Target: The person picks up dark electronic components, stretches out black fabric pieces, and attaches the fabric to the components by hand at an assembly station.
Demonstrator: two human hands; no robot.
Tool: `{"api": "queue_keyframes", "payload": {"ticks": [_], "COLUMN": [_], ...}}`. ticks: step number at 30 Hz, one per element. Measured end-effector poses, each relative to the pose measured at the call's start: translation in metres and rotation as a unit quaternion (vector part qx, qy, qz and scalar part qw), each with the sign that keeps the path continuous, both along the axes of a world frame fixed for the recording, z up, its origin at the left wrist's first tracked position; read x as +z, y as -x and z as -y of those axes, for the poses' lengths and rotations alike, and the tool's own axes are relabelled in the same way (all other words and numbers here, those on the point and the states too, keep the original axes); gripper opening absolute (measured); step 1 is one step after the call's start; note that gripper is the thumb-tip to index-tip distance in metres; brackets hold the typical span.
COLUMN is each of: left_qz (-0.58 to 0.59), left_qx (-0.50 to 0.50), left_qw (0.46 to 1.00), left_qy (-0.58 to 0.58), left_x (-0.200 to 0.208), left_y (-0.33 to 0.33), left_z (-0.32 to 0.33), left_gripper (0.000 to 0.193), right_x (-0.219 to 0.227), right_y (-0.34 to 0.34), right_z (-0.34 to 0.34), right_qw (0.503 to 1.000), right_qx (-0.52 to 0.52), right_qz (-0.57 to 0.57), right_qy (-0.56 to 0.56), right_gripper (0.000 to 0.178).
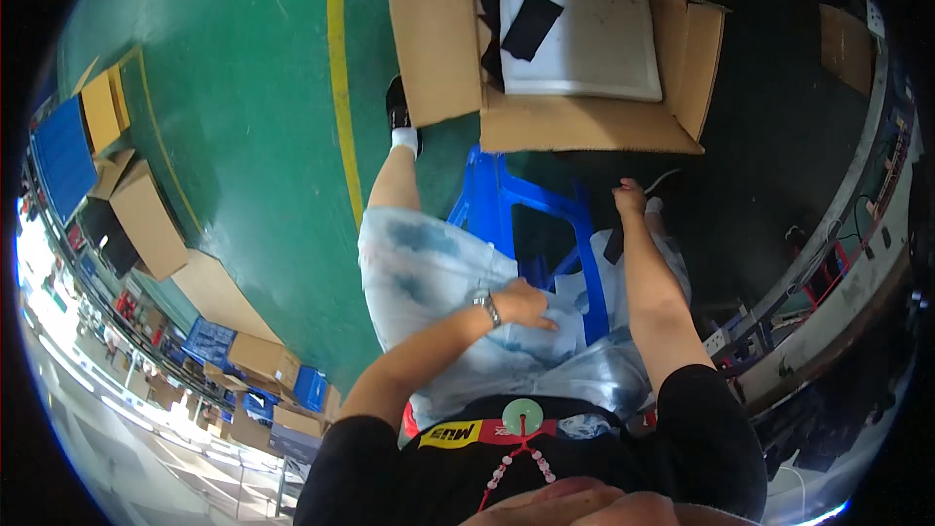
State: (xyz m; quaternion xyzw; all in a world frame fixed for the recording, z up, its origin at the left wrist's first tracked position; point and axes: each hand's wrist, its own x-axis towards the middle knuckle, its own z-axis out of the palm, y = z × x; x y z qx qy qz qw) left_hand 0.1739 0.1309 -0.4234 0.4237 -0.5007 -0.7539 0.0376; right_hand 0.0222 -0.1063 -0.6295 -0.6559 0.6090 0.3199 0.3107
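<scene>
Looking down from the head, a green ring pendant (pixel 522 416) on a beaded cord is seen nearest, hung over a black shirt. Just beyond it, the left hand (pixel 521 304), with a wristwatch (pixel 485 306) at the wrist, is laid flat on the pale tie-dyed shorts (pixel 429 268), its grip loose and holding nothing. The right hand (pixel 628 199) is stretched forward past the knee, and a small dark flat piece (pixel 614 244) is seen under the wrist; whether the grip is closed on it cannot be told, since the fingers are turned away. A blue plastic stool (pixel 516 205) is straddled between the legs, and on its far side an open cardboard box (pixel 575 122) is set, holding a white flat panel (pixel 594 44) and a black rectangular sheet (pixel 531 24). By the look of it, a reach toward the box is in hand; the next move would call for a steady forward lean. Farther off, the green floor (pixel 243 88) is crossed by a yellow line (pixel 338 68).
</scene>
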Motion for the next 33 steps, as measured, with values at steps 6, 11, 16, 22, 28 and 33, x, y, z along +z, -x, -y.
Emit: {"api": "queue_keyframes", "payload": {"ticks": [6,11,16,22,28,33], "left_qz": [0.018,0.096,0.164,0.263,0.342,0.357], "left_qx": [0.366,0.485,0.451,0.315,0.281,0.221], "left_qw": [0.93,0.867,0.877,0.909,0.885,0.899], "left_qy": [0.037,0.065,0.024,0.065,0.146,0.124], "left_x": [-0.011,-0.032,-0.027,-0.015,0.003,0.005], "left_y": [-0.057,-0.089,-0.076,-0.077,-0.081,-0.082], "left_z": [0.047,0.048,0.019,0.024,0.064,0.064], "left_gripper": [0.041,0.035,0.037,0.038,0.052,0.054], "right_x": [-0.01,-0.014,-0.034,-0.099,-0.16,-0.166], "right_y": [-0.022,-0.028,-0.045,-0.051,-0.035,-0.039], "right_z": [0.054,0.071,0.061,0.015,0.027,0.01], "right_qw": [0.997,0.994,0.984,0.972,0.931,0.954], "right_qx": [0.077,0.102,0.161,0.211,0.331,0.286], "right_qz": [0.023,0.04,0.063,0.099,0.118,0.084], "right_qy": [0.001,0.024,0.033,0.013,0.102,0.031], "right_gripper": [0.052,0.051,0.052,0.06,0.044,0.037]}}
